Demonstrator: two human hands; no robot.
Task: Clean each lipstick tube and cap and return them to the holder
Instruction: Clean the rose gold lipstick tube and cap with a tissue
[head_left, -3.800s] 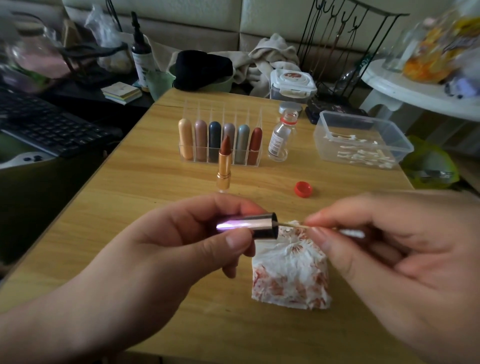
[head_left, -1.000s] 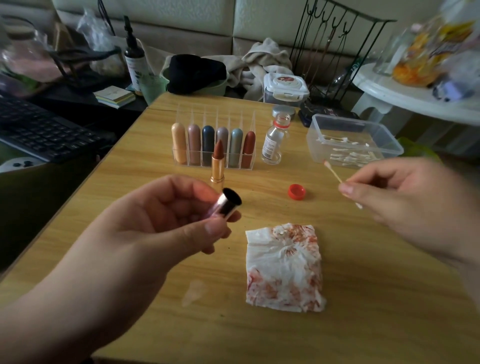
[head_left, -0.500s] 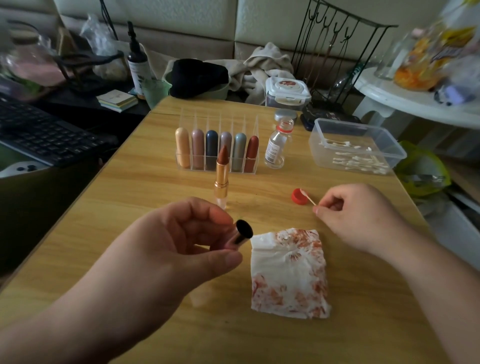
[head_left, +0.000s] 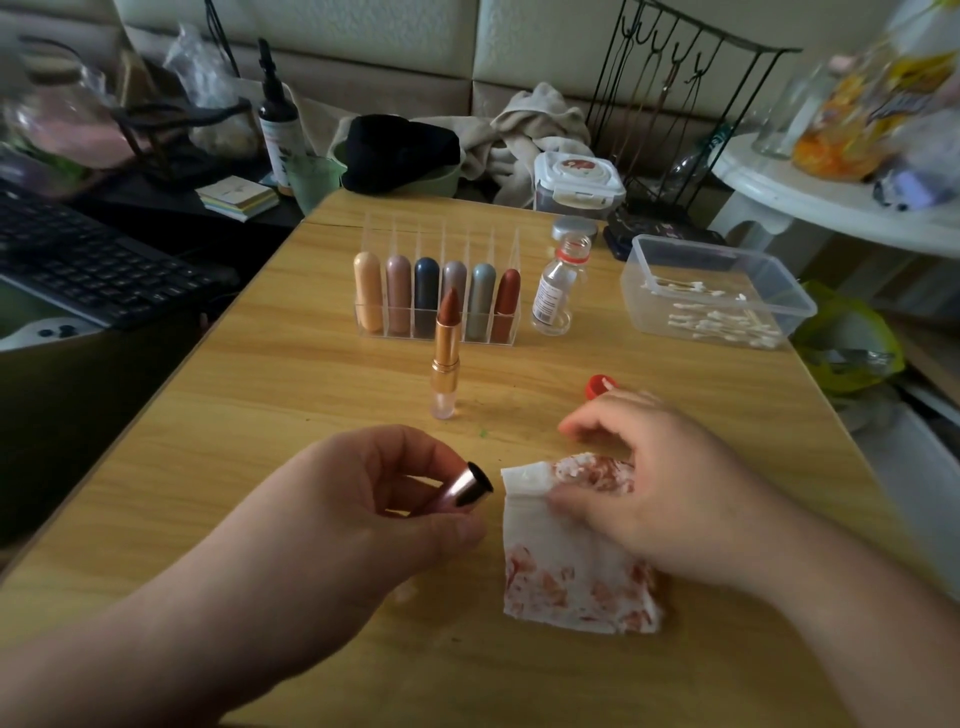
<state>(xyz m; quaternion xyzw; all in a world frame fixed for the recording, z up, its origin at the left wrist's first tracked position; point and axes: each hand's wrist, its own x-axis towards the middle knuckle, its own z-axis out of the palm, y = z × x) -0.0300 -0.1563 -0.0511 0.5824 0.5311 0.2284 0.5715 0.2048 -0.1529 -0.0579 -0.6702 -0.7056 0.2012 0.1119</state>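
At the near edge of the counter (head_left: 249, 457), towards seven o'clock in the view, a metallic lipstick cap (head_left: 467, 486) is gripped by the left hand (head_left: 358, 514). It is held between the thumb and the curled fingers, and its dark open mouth is turned towards two o'clock. Just beside the cap, at three o'clock of it, a white tissue (head_left: 566, 587) stained red is spread flat on the counter. The right hand (head_left: 665, 493) is laid over the tissue's upper right part, with its thumb on the top edge and its fingers loosely curled. The hand is blurred, so it cannot be told whether the tissue is pinched or only pressed.

At twelve o'clock of the cap, well apart from it, an uncapped lipstick tube (head_left: 445, 353) is stood upright on its clear base, its brown-red stick exposed. Behind it, at twelve o'clock, a clear holder (head_left: 514, 249) is seen, with six capped lipsticks standing upright side by side in its slots.

At three o'clock of the holder, a small open glass bottle (head_left: 557, 291) is placed just beside it. A red bottle top (head_left: 597, 385) is partly hidden behind the right hand's fingers. Farther towards three o'clock, cotton swabs (head_left: 722, 325) are kept in a clear plastic box (head_left: 644, 291).
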